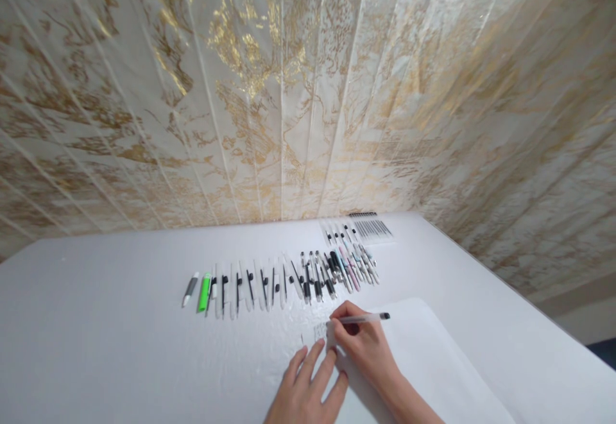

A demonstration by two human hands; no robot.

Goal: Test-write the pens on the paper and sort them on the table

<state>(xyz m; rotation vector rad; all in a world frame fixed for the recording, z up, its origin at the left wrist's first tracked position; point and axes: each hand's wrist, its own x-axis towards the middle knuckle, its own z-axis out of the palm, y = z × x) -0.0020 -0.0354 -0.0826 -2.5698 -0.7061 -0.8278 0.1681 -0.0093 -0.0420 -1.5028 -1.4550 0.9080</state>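
Observation:
My right hand (362, 340) pinches a clear pen with a black end (370, 317), its tip down on a white sheet of paper (428, 353) where faint scribbles (318, 331) show. My left hand (308, 389) lies flat beside it, fingers spread, pressing on the sheet's left part. Just beyond the hands a long row of pens (283, 283) is laid out side by side on the white table (96, 334). A green marker (204, 292) and a grey pen (189, 289) lie at the row's left end.
A flat pack of black refills or pens (373, 226) lies at the back right of the table near the wall. A gold-and-white marbled wall (289, 90) rises right behind the table. The table's right edge (510, 296) runs diagonally; floor shows beyond.

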